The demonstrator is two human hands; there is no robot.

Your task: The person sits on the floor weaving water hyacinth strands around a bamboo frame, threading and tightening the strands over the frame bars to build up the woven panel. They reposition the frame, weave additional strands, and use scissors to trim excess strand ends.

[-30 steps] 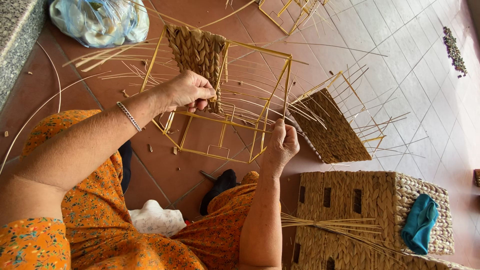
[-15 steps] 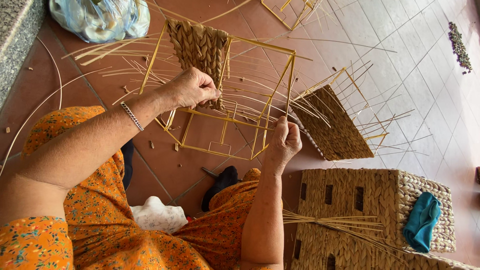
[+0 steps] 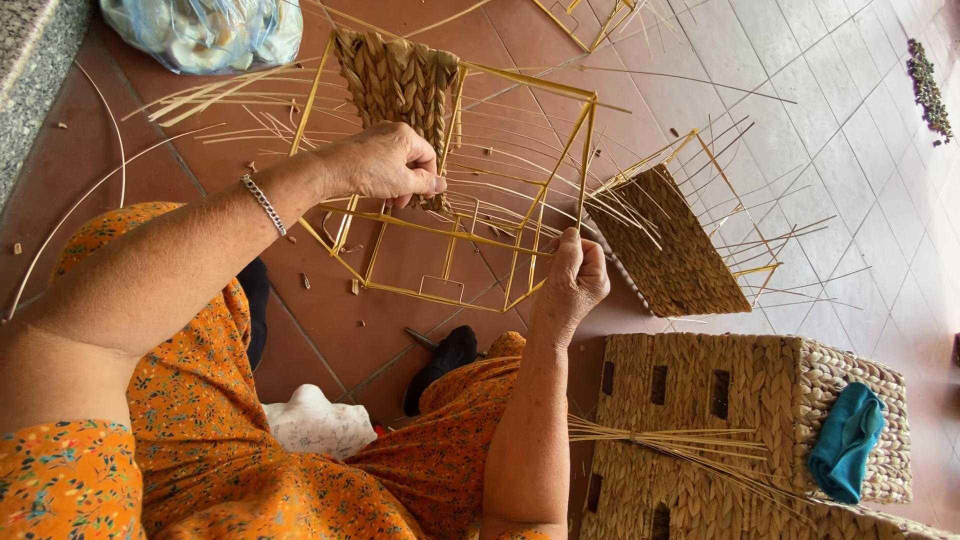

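Against the frame half a second back: little change. The yellow wire frame (image 3: 455,190) sits a touch higher and more tilted in the head view; both hands keep the same holds.

Left hand (image 3: 385,162): fingers curled closed, pinching thin straw strands at the lower edge of the braided panel (image 3: 400,85) that fills one face of the frame. Right hand (image 3: 572,280): fingers wrapped shut round the frame's near corner post, thumb up along it.

The frame is held above the red tiled floor (image 3: 90,150), just beyond the person's knees. It is box-shaped, long axis running left to right across the view, open side facing the person, braided panel on the far-left face. Loose strands fan out from the frame to both sides.

Right of the frame: a half-woven basket (image 3: 665,245) tipped on its side. Nearer than the frame, at the right: a finished woven box (image 3: 750,400) with a teal cloth (image 3: 845,440) on it.
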